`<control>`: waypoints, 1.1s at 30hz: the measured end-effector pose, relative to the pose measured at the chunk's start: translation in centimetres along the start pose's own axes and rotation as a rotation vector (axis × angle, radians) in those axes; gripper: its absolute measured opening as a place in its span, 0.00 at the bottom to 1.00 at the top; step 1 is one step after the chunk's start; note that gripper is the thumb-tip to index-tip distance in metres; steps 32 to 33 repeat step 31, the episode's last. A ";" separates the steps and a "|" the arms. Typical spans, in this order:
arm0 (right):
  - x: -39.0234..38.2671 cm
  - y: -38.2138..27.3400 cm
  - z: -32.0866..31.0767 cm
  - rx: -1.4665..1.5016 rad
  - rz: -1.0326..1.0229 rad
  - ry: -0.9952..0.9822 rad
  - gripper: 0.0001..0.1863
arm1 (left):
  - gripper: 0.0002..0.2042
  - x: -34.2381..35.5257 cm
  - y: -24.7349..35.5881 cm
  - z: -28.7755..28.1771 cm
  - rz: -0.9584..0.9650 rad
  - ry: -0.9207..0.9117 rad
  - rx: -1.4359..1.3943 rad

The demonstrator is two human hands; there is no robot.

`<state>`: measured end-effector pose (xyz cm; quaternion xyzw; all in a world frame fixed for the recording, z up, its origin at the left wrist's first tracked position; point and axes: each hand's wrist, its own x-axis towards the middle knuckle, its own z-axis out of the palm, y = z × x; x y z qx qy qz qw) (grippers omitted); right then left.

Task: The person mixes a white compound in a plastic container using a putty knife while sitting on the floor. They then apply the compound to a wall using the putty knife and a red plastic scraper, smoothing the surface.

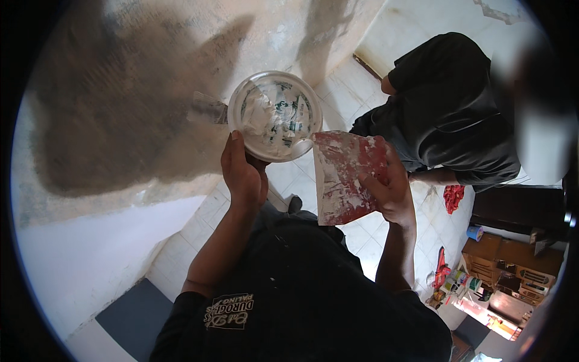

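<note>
My left hand (244, 175) grips a round, clear-rimmed plastic lid (238, 140) from below. White putty (265, 117) is smeared over its face, with green print showing through. In my right hand (392, 190) is a red flat spreader (356, 175) caked with dried white putty, thumb on its face. The spreader's upper left corner meets the lid's lower right rim, at a small white blob. Left of the lid, a thin greyish blade-like piece (208, 110) juts out before the wall; what holds it is hidden.
A patchy, plastered wall (139, 90) rises at the left, white lower down. Close on the right, a person in dark clothes (449, 114) bends over. White tiles (362, 238) cover the floor. Red cloth (453, 198), pots of paint or similar (464, 282) and wooden furniture (512, 259) stand farther right.
</note>
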<state>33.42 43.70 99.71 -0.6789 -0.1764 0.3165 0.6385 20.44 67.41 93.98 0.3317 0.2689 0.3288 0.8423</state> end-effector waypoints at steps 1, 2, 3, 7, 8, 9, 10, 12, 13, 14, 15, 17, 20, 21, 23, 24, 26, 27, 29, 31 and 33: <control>-0.1 -0.1 0.2 0.036 0.009 -0.023 0.36 | 0.23 -0.2 0.2 0.3 -0.002 0.011 0.013; -0.1 -0.1 0.5 0.072 0.019 -0.046 0.36 | 0.23 -0.4 0.3 0.4 -0.004 0.022 0.026; -0.2 -0.1 0.8 0.109 0.028 -0.070 0.36 | 0.23 -0.4 0.3 0.4 -0.004 0.001 0.024; 0.0 -1.2 2.5 0.144 0.056 -0.111 0.37 | 0.23 -0.7 0.8 0.7 0.008 -0.054 0.017; 0.0 -1.2 2.8 0.156 0.060 -0.129 0.37 | 0.22 -0.9 1.1 0.9 0.012 -0.061 0.019; 0.0 -1.1 3.0 0.167 0.063 -0.148 0.37 | 0.22 -1.1 1.3 1.2 0.001 -0.050 0.030; 0.1 -0.9 3.3 0.172 0.063 -0.146 0.37 | 0.22 -1.2 1.6 1.5 -0.008 -0.041 0.048; 0.3 -0.8 3.7 0.181 0.063 -0.141 0.37 | 0.23 -1.5 2.1 1.8 -0.018 -0.030 0.069; 0.6 -1.2 3.9 0.194 0.071 -0.169 0.37 | 0.23 -1.6 2.4 1.8 -0.033 -0.021 0.076; 0.8 -1.5 3.9 0.206 0.080 -0.196 0.37 | 0.22 -1.7 2.7 1.8 -0.048 -0.012 0.083; 1.1 -1.9 3.8 0.219 0.090 -0.224 0.37 | 0.22 -1.8 3.1 1.9 -0.064 -0.003 0.089; 1.8 -1.6 3.2 0.230 0.085 -0.260 0.40 | 0.22 -2.3 3.8 2.4 -0.098 0.009 0.031; 2.9 -1.9 3.1 0.301 0.122 -0.338 0.43 | 0.23 -2.6 4.3 2.6 -0.132 0.024 -0.014; 3.2 -2.0 3.2 0.334 0.142 -0.368 0.44 | 0.23 -2.6 4.3 2.6 -0.141 0.028 -0.022; 3.5 -1.7 3.0 0.443 0.149 -0.362 0.45 | 0.23 -2.7 4.2 2.6 -0.152 0.022 -0.035; 3.6 -1.7 2.9 0.497 0.153 -0.359 0.45 | 0.23 -2.7 4.2 2.6 -0.158 0.018 -0.042; 4.0 -1.9 2.6 0.540 0.162 -0.336 0.46 | 0.24 -2.8 4.3 2.6 -0.169 0.018 -0.072; 4.0 -1.9 2.5 0.560 0.167 -0.324 0.46 | 0.25 -2.9 4.3 2.5 -0.175 0.018 -0.088; 4.7 -1.8 2.2 0.655 0.112 -0.285 0.46 | 0.25 -2.5 3.6 1.9 -0.155 0.071 -0.113; 6.1 -1.1 1.9 0.745 0.055 -0.280 0.48 | 0.27 -2.3 3.8 2.0 -0.121 0.080 -0.123; 6.1 -1.1 1.9 0.745 0.055 -0.280 0.48 | 0.27 -2.3 3.8 2.0 -0.121 0.080 -0.123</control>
